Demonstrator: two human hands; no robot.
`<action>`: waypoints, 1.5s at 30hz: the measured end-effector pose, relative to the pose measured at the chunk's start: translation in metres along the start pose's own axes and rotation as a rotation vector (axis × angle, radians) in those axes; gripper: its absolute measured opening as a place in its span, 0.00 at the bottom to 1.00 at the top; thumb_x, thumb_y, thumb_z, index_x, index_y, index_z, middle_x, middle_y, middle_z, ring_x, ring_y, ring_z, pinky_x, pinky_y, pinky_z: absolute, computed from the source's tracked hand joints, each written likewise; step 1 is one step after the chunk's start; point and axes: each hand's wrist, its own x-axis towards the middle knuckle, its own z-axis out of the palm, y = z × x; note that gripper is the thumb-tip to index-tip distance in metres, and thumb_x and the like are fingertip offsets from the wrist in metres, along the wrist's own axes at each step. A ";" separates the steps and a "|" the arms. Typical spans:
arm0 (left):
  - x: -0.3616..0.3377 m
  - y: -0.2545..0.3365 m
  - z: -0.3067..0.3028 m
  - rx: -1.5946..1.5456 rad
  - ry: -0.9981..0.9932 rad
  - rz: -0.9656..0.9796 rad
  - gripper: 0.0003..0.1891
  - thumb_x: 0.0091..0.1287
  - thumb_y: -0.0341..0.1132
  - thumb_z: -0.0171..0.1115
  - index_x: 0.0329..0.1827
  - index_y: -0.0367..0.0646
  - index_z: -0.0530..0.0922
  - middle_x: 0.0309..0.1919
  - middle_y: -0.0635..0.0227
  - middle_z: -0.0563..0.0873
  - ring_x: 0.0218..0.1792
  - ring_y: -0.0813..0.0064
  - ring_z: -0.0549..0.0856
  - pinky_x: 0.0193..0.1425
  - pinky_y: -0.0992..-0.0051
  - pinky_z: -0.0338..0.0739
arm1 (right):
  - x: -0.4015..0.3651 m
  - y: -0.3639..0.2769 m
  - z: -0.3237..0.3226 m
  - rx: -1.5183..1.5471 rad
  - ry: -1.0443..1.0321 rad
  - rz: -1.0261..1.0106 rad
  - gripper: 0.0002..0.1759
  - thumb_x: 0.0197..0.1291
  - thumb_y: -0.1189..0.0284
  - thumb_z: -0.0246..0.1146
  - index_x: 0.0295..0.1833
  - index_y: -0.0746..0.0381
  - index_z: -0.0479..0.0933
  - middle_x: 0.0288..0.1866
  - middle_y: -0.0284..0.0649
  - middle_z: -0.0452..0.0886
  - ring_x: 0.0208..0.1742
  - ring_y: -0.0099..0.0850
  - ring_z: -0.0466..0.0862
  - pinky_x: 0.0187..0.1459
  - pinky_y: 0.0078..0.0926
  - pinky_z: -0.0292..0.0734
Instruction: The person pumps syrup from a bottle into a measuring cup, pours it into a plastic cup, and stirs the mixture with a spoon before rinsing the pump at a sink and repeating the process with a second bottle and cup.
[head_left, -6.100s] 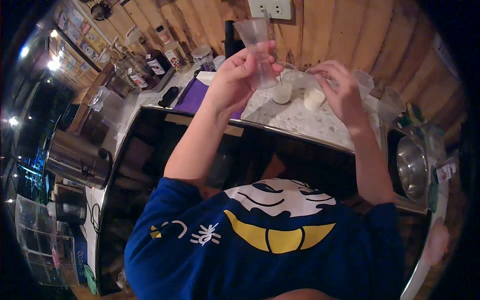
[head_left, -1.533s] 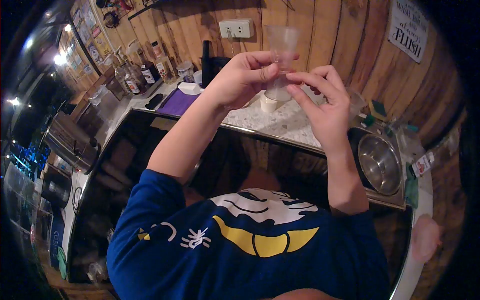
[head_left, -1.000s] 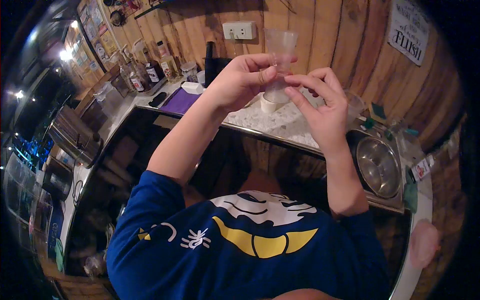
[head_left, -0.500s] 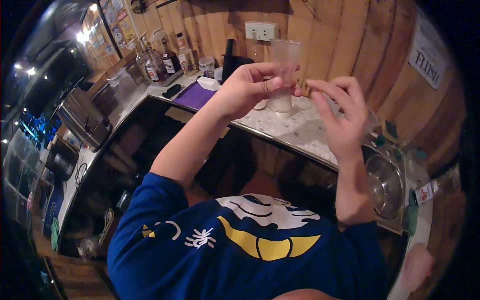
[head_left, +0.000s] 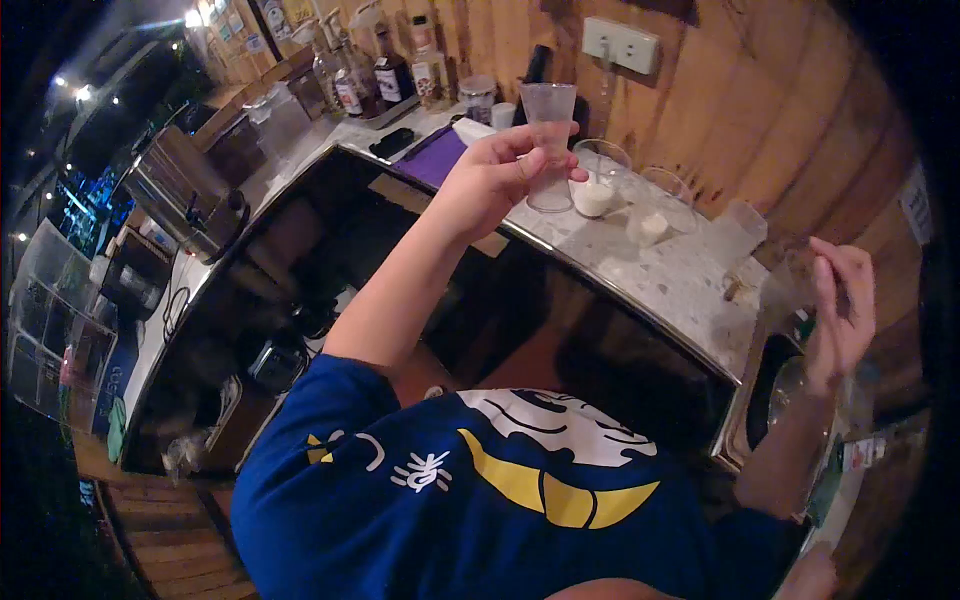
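Note:
My left hand (head_left: 500,178) is closed around the narrow waist of a clear, hourglass-shaped jigger (head_left: 548,103), holding it upright above the counter. Behind and beside it on the counter stand two clear cups, one with white contents (head_left: 594,198), the other with pale contents (head_left: 652,228). My right hand (head_left: 842,312) is over at the right by the sink, its fingers stretched out loosely. Close to those fingertips is a faint clear shape that I cannot make out. A frosted clear cup (head_left: 742,232) stands to the left of that hand.
Several bottles (head_left: 392,72) and a lidded jar (head_left: 478,98) line the wooden wall. A purple mat (head_left: 428,160) lies on the speckled counter (head_left: 690,290). At the left is a steel dispenser (head_left: 185,195); at the right, a sink (head_left: 735,435). A wall socket (head_left: 620,45) sits above.
My right hand has moved away from the jigger, right and down towards the sink. My left hand still holds the jigger. The view has turned, uncovering the cups on the counter.

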 end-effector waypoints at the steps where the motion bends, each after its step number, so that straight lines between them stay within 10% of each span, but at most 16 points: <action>1: -0.001 0.002 -0.013 -0.007 0.002 0.005 0.29 0.69 0.40 0.60 0.68 0.32 0.66 0.49 0.55 0.84 0.55 0.62 0.82 0.63 0.67 0.72 | 0.003 -0.003 0.007 -0.011 0.000 -0.010 0.08 0.60 0.81 0.61 0.43 0.66 0.82 0.39 0.37 0.75 0.43 0.28 0.75 0.48 0.21 0.68; 20: 0.003 0.101 -0.344 0.066 0.021 0.022 0.29 0.68 0.39 0.60 0.68 0.32 0.65 0.50 0.58 0.83 0.55 0.61 0.82 0.67 0.65 0.70 | 0.060 -0.120 0.305 -0.044 -0.025 0.043 0.05 0.58 0.79 0.63 0.40 0.66 0.83 0.33 0.37 0.75 0.35 0.26 0.75 0.36 0.20 0.69; 29: 0.032 0.085 -0.483 0.452 0.404 0.181 0.21 0.72 0.32 0.55 0.67 0.37 0.68 0.50 0.60 0.84 0.54 0.69 0.82 0.57 0.69 0.76 | 0.143 -0.158 0.435 0.185 -0.190 0.068 0.11 0.58 0.80 0.61 0.47 0.66 0.79 0.31 0.33 0.68 0.32 0.21 0.68 0.38 0.18 0.66; 33: 0.050 0.078 -0.545 0.581 0.647 0.272 0.20 0.68 0.25 0.57 0.63 0.36 0.71 0.47 0.63 0.84 0.46 0.74 0.82 0.53 0.75 0.75 | 0.215 -0.164 0.521 0.268 -0.223 -0.145 0.11 0.61 0.74 0.59 0.48 0.66 0.78 0.41 0.40 0.78 0.43 0.35 0.79 0.48 0.27 0.73; 41: 0.017 0.091 -0.479 0.579 0.534 0.164 0.25 0.68 0.32 0.61 0.66 0.35 0.69 0.57 0.59 0.79 0.56 0.69 0.80 0.60 0.70 0.74 | 0.216 -0.207 0.561 0.414 -0.223 -0.491 0.10 0.54 0.71 0.61 0.42 0.62 0.80 0.42 0.45 0.77 0.47 0.45 0.77 0.52 0.39 0.74; 45: -0.018 0.039 -0.446 0.311 0.360 0.157 0.25 0.73 0.32 0.53 0.71 0.34 0.62 0.57 0.55 0.77 0.57 0.64 0.78 0.68 0.64 0.68 | 0.121 -0.196 0.480 0.285 -0.324 -0.238 0.10 0.53 0.72 0.64 0.42 0.61 0.79 0.42 0.43 0.76 0.46 0.43 0.78 0.49 0.38 0.75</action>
